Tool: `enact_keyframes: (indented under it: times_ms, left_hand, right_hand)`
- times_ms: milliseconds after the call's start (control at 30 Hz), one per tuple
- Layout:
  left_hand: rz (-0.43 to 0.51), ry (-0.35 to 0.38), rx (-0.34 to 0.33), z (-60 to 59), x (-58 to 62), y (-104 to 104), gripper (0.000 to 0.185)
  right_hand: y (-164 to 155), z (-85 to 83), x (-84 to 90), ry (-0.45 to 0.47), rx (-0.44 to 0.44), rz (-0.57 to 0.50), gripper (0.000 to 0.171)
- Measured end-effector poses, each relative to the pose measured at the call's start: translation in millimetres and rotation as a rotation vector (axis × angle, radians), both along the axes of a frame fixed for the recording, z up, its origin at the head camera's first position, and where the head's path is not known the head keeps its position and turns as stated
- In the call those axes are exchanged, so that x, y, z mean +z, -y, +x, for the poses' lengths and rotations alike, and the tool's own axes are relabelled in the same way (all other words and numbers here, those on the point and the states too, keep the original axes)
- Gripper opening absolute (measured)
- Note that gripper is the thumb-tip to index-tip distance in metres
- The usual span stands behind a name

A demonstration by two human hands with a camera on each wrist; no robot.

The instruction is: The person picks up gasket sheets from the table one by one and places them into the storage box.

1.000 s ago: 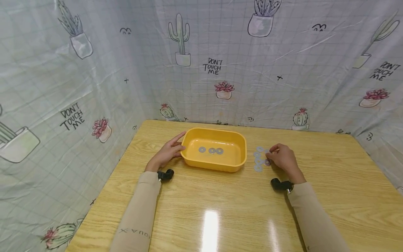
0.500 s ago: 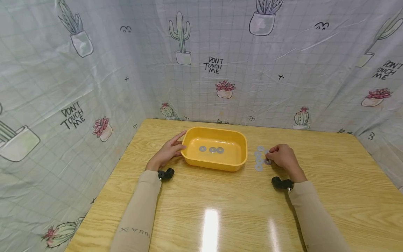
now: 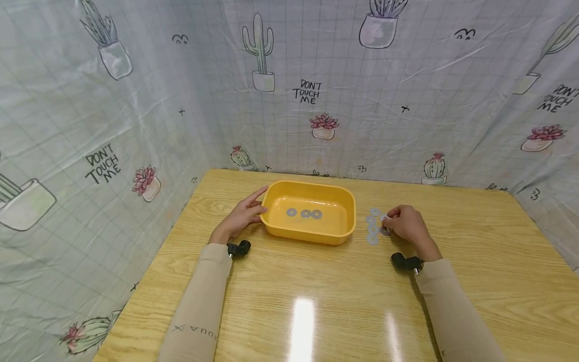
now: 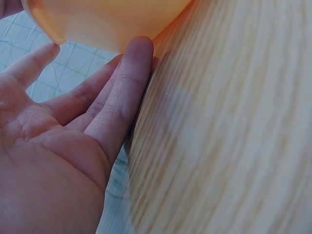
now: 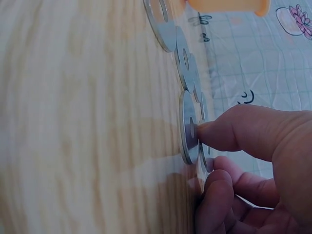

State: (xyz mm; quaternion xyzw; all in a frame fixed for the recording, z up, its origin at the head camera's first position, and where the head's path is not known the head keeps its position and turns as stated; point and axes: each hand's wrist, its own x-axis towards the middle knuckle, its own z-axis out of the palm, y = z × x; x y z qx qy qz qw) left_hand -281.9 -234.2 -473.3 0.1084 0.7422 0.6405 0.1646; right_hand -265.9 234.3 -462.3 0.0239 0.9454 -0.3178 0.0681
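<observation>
Washers [image 3: 373,226] lie in a loose cluster flat on the wooden table [image 3: 316,301], just right of the yellow tray [image 3: 341,230]. Right hand [image 3: 407,224] sits at the cluster's right edge, fingers curled; its thumb [image 5: 234,131] presses on one washer [image 5: 188,127]; whether the washer is lifted cannot be told. Left hand [image 3: 242,217] rests with straight, relaxed fingers [image 4: 129,83] against the tray's left wall, gripping nothing. Three more washers [image 3: 304,213] lie in a row inside the tray. Cactus-print sheeting [image 3: 135,100] surrounds the table.
</observation>
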Motion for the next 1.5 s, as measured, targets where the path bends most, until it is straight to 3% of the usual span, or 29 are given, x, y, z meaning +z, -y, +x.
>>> enact_keyframes:
  times_ms: [433,767,1033,1500]
  left_hand:
    - [0.001,0.007,0.007,2.9,0.4,-2,0.066]
    - [-0.007,0.002,0.014,4.2,1.4,-3,0.067]
    - [-0.004,0.008,0.013,3.6,0.0,-2,0.067]
    - [-0.019,0.004,0.015,3.1,-0.4,-2,0.066]
  right_hand:
    - [1,-1.0,-2.6,-0.025,0.024,0.006,0.031]
    - [0,-0.5,-1.2,0.007,0.042,-0.062,0.034]
    - [-5,-2.8,-5.0,-0.022,0.064,-0.111,0.029]
    - [-12,-3.8,-7.4,0.053,0.029,-0.321,0.027]
